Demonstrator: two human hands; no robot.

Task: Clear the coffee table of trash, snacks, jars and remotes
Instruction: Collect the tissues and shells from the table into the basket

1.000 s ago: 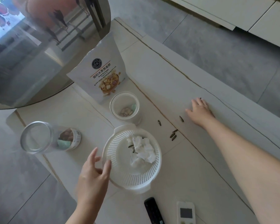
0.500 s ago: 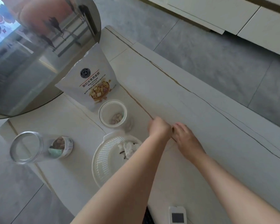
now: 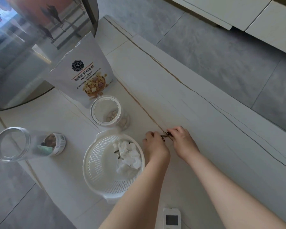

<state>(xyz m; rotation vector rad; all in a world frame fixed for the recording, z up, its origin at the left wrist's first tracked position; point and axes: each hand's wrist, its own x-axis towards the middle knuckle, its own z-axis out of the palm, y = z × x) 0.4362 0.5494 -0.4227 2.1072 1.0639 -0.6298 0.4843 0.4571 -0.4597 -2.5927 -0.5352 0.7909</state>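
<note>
Left hand (image 3: 153, 145) and right hand (image 3: 182, 141) meeting on the white marble coffee table (image 3: 205, 123), fingers curled around small dark seed husks (image 3: 165, 135), pinch unclear. Just beside the white perforated plastic basket (image 3: 97, 171), probably for a short tip-in onto the crumpled white tissue (image 3: 129, 156).

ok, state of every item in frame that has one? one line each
snack bag: upright, top open
near jar: upright, lidless, few pieces inside
far-left jar: lidless, some contents
basket: holds crumpled tissue and a few seed shells
left hand: gathering seed shells on the table
right hand: pinching at the shells
white remote: flat on table
</note>
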